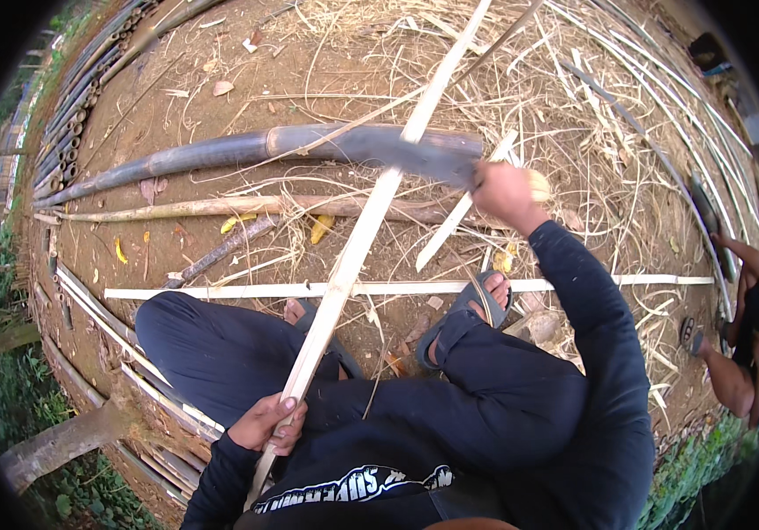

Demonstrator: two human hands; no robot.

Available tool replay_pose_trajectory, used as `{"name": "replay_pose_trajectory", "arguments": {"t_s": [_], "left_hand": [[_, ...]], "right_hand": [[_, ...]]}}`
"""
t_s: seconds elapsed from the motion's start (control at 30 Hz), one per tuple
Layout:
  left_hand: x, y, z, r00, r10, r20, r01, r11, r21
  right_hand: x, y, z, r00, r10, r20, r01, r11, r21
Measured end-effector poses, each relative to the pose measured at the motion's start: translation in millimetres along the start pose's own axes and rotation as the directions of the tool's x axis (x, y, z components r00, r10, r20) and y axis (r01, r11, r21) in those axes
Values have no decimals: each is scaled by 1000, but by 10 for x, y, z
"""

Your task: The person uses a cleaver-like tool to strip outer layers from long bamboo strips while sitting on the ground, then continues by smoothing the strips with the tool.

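The person's left hand (266,426), low and left of centre in the frame, was closed around the lower end of a long pale strip (344,274), which slanted up through the middle to the top edge. The right hand (508,196), right of centre, was wrapped around the handle of a knife (432,162), its dark blade blurred and crossing the strip's upper part; whether the edge touched the wood could not be told. Behind them a dark bamboo pole (194,157) stretched toward the left of the frame, with a thinner brown pole (212,207) just below it. A short pale piece (443,232) lay near the right hand, and another long strip (388,289) ran crosswise by the sandalled feet. Curled shavings (600,190) littered the ground at upper right, bamboo poles were stacked at upper left, and another person (740,375) showed at the right edge.
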State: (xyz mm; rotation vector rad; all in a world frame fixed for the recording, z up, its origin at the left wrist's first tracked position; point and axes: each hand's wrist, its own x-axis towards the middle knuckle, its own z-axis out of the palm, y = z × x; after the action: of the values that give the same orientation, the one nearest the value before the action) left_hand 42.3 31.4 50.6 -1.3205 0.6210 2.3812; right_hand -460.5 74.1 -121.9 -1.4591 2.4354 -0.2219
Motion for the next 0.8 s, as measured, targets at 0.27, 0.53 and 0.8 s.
{"name": "replay_pose_trajectory", "arguments": {"t_s": [0.27, 0.53, 0.8], "left_hand": [[-503, -614, -345, 990, -90, -111, 92, 996, 15], [-672, -593, -287, 984, 17, -176, -16, 1000, 7], [-628, 253, -165, 881, 285, -378, -90, 885, 457]], "right_hand": [[928, 1090, -142, 883, 435, -177, -412, 898, 153], [525, 1155, 434, 792, 611, 15, -553, 707, 440], [-455, 1122, 1263, 899, 436, 53, -410, 791, 453]]}}
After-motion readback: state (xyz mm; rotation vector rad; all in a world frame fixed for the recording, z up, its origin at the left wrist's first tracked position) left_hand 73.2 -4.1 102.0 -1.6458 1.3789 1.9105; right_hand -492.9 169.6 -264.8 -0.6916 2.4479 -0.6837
